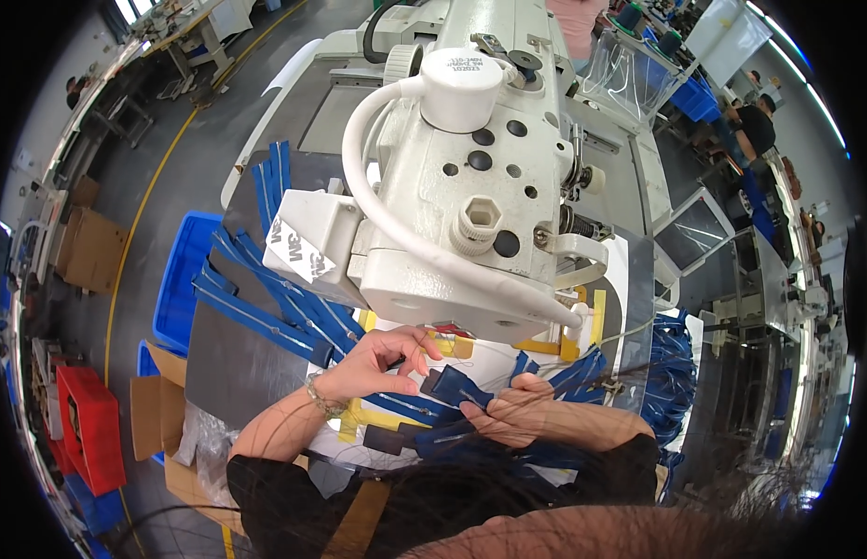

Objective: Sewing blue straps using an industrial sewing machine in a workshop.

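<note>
the right hand [512,410] was closed on a blue zipper strip [458,386], thumb pressed on top, its dark end pointing toward the left hand [377,361]. that left hand — a bracelet [327,397] at its wrist — was half curled just beside the strip's end; whether its fingertips pinched anything fine, such as thread, i could not tell. the strip was held in front of a white sewing machine [433,224], over the counter [242,347]. more blue strips [293,303] fanned out at the left, and a bundle of blue strips [671,373] hung at the right. a blue bin [184,284] and a cardboard box [160,415] stood beyond the counter's left edge.
</note>
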Available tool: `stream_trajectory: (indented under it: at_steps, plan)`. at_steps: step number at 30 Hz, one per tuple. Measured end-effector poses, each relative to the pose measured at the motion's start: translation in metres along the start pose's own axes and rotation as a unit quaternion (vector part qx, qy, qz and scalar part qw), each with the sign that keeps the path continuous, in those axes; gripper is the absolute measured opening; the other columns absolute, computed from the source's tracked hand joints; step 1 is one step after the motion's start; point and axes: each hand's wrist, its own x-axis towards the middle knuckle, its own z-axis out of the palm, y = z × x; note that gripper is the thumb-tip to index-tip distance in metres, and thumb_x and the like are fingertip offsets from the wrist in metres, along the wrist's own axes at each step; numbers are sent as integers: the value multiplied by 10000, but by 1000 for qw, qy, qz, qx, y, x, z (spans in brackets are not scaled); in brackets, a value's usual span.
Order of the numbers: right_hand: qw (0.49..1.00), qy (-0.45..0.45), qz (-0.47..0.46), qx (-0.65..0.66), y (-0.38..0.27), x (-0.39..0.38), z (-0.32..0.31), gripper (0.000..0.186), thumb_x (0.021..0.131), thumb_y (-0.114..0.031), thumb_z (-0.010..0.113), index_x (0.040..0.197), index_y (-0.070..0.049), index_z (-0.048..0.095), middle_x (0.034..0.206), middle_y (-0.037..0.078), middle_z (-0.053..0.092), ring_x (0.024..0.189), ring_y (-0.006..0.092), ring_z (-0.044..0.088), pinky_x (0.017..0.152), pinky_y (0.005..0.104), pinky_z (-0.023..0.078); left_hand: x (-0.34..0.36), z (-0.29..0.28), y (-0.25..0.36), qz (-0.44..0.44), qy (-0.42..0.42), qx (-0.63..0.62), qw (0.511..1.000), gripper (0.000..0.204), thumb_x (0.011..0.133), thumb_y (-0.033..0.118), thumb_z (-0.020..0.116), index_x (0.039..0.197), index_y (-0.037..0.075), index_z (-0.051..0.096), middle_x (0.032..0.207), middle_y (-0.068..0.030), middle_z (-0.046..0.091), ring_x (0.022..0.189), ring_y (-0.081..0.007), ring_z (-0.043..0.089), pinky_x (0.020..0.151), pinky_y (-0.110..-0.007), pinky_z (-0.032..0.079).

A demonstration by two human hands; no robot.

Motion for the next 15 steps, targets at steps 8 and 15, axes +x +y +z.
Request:
stream_trajectory:
  at_steps: [8,15]
  plan:
    - [798,-149,416,411,-6,2,11,188,773,-66,634,949,-45,570,581,1,503,445,69,433,421,234,313,-3,15,9,-92,73,116,986,455,752,30,686,1179,47,533,880,-13,630,590,-16,424,607,-158,363]
    - [481,-229,550,643,0,15,14,162,859,-118,602,965,-36,511,686,-1,585,451,41,469,396,179,352,-3,12,16,-98,89,74,988,392,817,44,627,1196,40,523,669,51,537,607,3,422,568,-168,327]
